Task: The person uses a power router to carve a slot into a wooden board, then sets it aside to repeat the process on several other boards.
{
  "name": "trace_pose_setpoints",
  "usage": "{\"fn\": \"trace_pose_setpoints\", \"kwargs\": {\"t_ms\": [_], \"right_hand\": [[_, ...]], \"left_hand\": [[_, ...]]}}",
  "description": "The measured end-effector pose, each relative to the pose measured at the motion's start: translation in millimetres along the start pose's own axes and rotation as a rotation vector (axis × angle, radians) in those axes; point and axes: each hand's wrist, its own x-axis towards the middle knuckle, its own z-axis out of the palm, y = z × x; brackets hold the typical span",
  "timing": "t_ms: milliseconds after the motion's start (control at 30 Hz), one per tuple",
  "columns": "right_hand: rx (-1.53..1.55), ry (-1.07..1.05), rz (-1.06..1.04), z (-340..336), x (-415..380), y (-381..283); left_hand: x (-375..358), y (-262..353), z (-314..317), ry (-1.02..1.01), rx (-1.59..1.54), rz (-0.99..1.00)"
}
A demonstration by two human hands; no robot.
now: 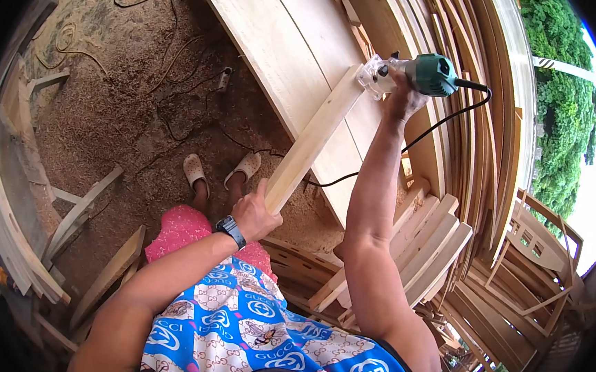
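My left hand (256, 214), with a dark watch on its wrist, is closed around the near end of a pale wooden board (315, 140). The board slants away from me across a wide wooden workbench (290, 54). At its far end my right hand (404, 100) grips a green trim router (433, 74) with a clear plastic base. That base sits against the board's end; the bit is hidden. A black power cord (448, 112) loops from the router's back and passes under my right forearm and the board.
Long planks (464, 128) are stacked along the right. Cut boards (432, 244) lie in a pile near my right elbow. Sawdust and shavings cover the ground (88, 116), where cords (174, 32) and a power strip (224, 78) lie. Curved wooden pieces (13, 201) stand at left.
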Motion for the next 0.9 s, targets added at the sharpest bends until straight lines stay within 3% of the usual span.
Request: {"fn": "trace_pose_setpoints", "kwargs": {"t_ms": [900], "right_hand": [[0.076, -0.104, 0.002, 16, 8, 4]], "left_hand": [[0, 0, 3, -0.036, 0.021, 0.001]]}}
